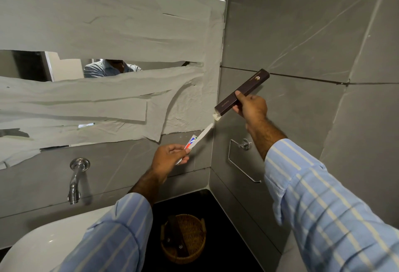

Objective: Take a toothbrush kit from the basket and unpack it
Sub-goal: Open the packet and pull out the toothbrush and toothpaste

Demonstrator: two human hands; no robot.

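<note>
Grey tiled walls meet in a corner ahead of me. One long dark brown cardboard box (243,94) sits tilted at two o'clock, open end down-left, my right hand (251,106) closed around its middle. One white toothbrush (201,135) and one small red, white and blue toothpaste tube (190,142) are pinched together in my left hand (169,156), pointing towards the box mouth, apart from it. Both arms reach forward. One round wicker basket (183,238) rests at six o'clock on the black counter (226,228).
</note>
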